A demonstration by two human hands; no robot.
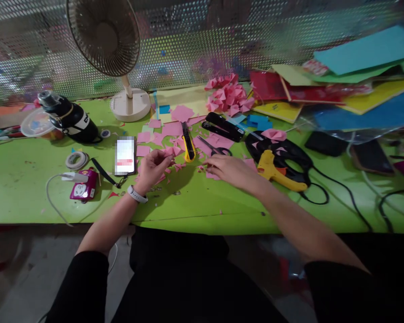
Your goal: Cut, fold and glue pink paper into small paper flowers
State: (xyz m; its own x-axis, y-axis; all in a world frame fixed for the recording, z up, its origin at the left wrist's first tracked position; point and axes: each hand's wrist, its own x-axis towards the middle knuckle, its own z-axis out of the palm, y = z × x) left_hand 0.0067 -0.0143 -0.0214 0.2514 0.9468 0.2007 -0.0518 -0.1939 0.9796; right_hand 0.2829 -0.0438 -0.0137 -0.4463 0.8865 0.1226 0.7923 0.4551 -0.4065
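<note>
Green worktop [20,188], busy scene: pink paper scraps [175,130] litter the middle, yellow knife [188,143] and scissors [215,150] among them, glue gun [278,170] right, phone [125,155], tape roll [76,159] and toppled bottle [70,119] left, fan [129,105] behind.

Bright, even light falls from above on the green table [20,188], and the left hand [153,168] casts a soft shadow just to its right. The right hand [230,170] is smeared by motion blur. Far right of it the paper sheets [363,54] bend and blur, and beyond the 2 hands the perforated screen [222,45] glares.
</note>
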